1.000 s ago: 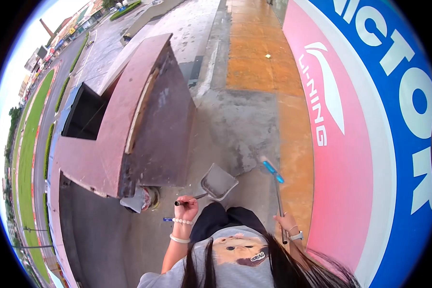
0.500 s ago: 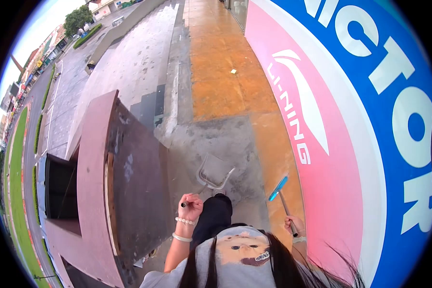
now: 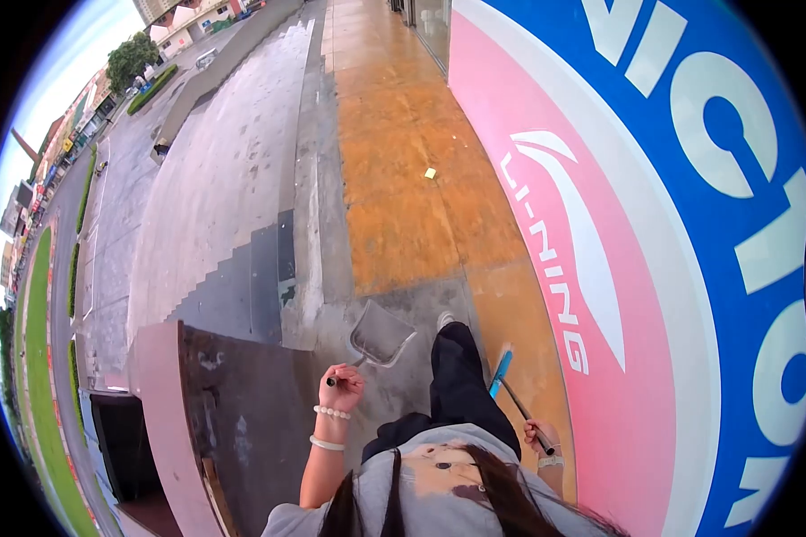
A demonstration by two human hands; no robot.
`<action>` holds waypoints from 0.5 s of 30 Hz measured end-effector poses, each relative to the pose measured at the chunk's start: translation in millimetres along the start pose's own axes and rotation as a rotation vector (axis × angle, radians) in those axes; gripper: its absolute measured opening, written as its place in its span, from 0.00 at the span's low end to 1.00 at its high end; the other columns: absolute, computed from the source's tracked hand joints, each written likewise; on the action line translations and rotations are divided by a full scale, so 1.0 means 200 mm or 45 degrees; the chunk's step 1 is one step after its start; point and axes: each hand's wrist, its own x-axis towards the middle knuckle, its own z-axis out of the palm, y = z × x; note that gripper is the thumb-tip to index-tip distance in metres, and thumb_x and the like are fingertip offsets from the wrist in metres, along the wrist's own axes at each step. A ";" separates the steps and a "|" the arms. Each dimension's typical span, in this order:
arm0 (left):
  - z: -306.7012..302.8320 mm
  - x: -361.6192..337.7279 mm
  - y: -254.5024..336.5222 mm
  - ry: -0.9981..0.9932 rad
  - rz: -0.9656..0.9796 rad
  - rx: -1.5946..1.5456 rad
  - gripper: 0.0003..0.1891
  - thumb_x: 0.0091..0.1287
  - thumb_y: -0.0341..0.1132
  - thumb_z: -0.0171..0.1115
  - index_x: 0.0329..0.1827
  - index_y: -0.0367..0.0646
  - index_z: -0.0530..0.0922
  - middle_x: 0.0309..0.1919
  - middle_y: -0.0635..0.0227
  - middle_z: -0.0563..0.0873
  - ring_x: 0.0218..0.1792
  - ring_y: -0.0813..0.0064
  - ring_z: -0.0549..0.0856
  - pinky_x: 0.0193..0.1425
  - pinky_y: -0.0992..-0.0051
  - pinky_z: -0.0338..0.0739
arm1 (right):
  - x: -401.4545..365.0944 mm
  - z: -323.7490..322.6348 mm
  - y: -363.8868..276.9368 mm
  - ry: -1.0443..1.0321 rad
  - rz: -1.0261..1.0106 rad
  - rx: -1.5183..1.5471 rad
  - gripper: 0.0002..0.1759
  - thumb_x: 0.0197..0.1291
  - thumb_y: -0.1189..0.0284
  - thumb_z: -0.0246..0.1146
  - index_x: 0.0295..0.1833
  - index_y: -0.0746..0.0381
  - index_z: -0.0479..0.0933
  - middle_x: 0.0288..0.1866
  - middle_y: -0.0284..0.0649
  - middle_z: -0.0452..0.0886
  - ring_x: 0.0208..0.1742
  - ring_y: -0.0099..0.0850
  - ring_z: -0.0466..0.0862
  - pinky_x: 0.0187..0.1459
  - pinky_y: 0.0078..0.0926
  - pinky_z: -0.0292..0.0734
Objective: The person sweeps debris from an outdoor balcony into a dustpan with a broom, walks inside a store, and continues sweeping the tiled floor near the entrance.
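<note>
My left hand [image 3: 342, 387] is closed round the handle of a long-handled dustpan [image 3: 381, 335]. The grey pan is low over the concrete, ahead of my hand, its open side facing forward. At my right side, my right hand [image 3: 541, 435] grips the dark stick of a broom [image 3: 501, 371] with a blue head and pale bristles. That broom head is down by the orange floor, next to my outstretched leg. A small pale yellowish scrap [image 3: 430, 174] lies farther ahead on the orange floor [image 3: 394, 233].
A pink and blue wall [image 3: 600, 403] with white lettering runs along my right. To my left stands a brown boxy structure [image 3: 242, 394]. Grey steps [image 3: 242, 286] and a paved slope lie beyond it. A glass door [image 3: 432, 31] is far ahead.
I have stepped forward: the brown structure and wall slide back, and the scrap is nearer. One foot now shows ahead. The broom head has swung lower and left; the dustpan has turned.
</note>
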 end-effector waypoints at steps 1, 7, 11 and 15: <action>0.08 0.09 0.03 -0.014 0.048 -0.013 0.12 0.54 0.27 0.44 0.13 0.46 0.62 0.13 0.77 0.69 0.14 0.84 0.68 0.24 0.81 0.60 | 0.09 0.05 -0.13 -0.035 0.029 0.079 0.06 0.52 0.72 0.49 0.24 0.59 0.64 0.15 0.32 0.66 0.13 0.19 0.66 0.15 0.15 0.61; 0.57 0.54 0.12 0.039 0.222 0.031 0.10 0.54 0.26 0.44 0.15 0.45 0.64 0.12 0.77 0.70 0.14 0.84 0.68 0.24 0.81 0.60 | 0.48 0.51 -0.91 -0.252 0.137 0.447 0.05 0.50 0.77 0.49 0.24 0.62 0.62 0.16 0.33 0.65 0.14 0.20 0.66 0.19 0.16 0.62; 0.89 0.82 0.15 0.045 0.283 0.019 0.11 0.54 0.26 0.44 0.14 0.46 0.63 0.12 0.77 0.69 0.13 0.84 0.69 0.23 0.81 0.60 | 0.65 0.79 -1.43 -0.275 0.229 0.479 0.07 0.53 0.76 0.50 0.24 0.65 0.65 0.16 0.32 0.68 0.15 0.20 0.68 0.21 0.15 0.67; 1.09 1.10 0.24 -0.036 0.245 -0.017 0.10 0.56 0.26 0.44 0.15 0.44 0.64 0.13 0.75 0.69 0.15 0.84 0.69 0.25 0.82 0.60 | 0.78 0.97 -1.73 -0.314 0.222 0.381 0.09 0.57 0.74 0.49 0.25 0.65 0.65 0.18 0.33 0.69 0.16 0.19 0.69 0.21 0.14 0.68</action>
